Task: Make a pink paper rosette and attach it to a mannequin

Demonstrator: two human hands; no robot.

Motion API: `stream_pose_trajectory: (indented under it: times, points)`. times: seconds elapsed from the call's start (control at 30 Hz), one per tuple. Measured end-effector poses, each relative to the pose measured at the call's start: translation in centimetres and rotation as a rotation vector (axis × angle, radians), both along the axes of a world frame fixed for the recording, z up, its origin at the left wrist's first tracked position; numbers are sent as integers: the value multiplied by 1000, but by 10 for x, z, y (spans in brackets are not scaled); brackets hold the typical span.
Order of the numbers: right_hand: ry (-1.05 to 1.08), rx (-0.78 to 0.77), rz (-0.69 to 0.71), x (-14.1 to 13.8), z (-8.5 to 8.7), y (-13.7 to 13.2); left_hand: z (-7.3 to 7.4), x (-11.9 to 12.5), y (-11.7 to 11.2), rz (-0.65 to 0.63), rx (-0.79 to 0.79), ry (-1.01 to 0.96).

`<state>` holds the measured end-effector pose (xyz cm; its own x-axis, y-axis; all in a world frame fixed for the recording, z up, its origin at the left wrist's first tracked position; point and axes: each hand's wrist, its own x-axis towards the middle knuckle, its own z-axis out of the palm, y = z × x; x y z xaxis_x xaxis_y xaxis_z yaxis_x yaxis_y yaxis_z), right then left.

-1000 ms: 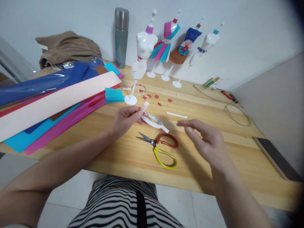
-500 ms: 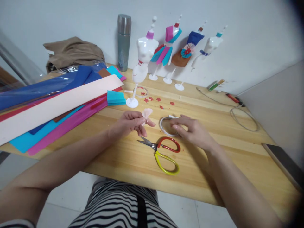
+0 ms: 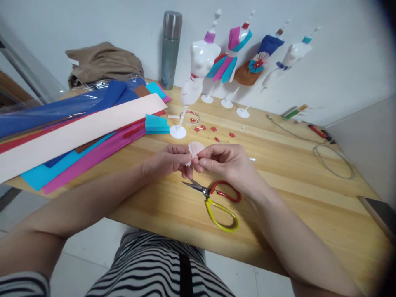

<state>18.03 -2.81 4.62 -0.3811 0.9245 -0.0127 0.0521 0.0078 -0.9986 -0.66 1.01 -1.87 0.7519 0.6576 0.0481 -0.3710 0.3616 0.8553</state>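
- Pinching the pink paper (image 3: 196, 148) low over the desk (image 3: 148, 202), my left hand (image 3: 176, 160) gripping its gathered base, my right hand (image 3: 221, 161) with fingertips closed on its right side.
- Scissors (image 3: 206, 190) lie slightly open on the pale wood, just nearer me.
- Red paper flowers (image 3: 213, 129) are scattered beyond my hands.
- Coloured sheets (image 3: 89, 128) overlap on the left, brown cloth (image 3: 105, 64) behind.
- A bottle (image 3: 168, 62) and small mannequins (image 3: 202, 57) stand before the white wall (image 3: 111, 20).
- Pale floor tiles (image 3: 86, 251) show below.
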Motion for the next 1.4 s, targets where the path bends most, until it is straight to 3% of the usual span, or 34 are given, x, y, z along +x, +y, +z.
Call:
stream_pose_trajectory:
  times: [0.1, 0.17, 0.3, 0.43, 0.67, 1.0, 1.1, 1.2, 1.4]
  points:
    - [-51, 22, 33, 1, 0, -1, 0, -1, 0, -28, 4, 18]
    - [-154, 124, 35, 2, 2, -3, 2, 0, -1, -44, -3, 25]
    - [-510, 535, -20, 4, 3, -6, 6, 0, -4, -41, -4, 60]
    - [-588, 808, -12, 6, -3, -7, 4, 1, -5, -70, -6, 105]
    - [-485, 789, 7, 10, -5, -4, 2, 2, -7, -122, 63, 160]
    - [-485, 723, 276, 17, -4, -4, 28, -8, -9, -320, 241, 326]
    - [-498, 847, 399, 17, -6, -2, 32, -10, -7, -360, 376, 418]
    - [-553, 958, 450, 16, -8, -1, 39, -11, -9, -341, 622, 507]
    - [-755, 918, 362, 17, -9, -6, 49, -9, -20, -110, 1149, 656]
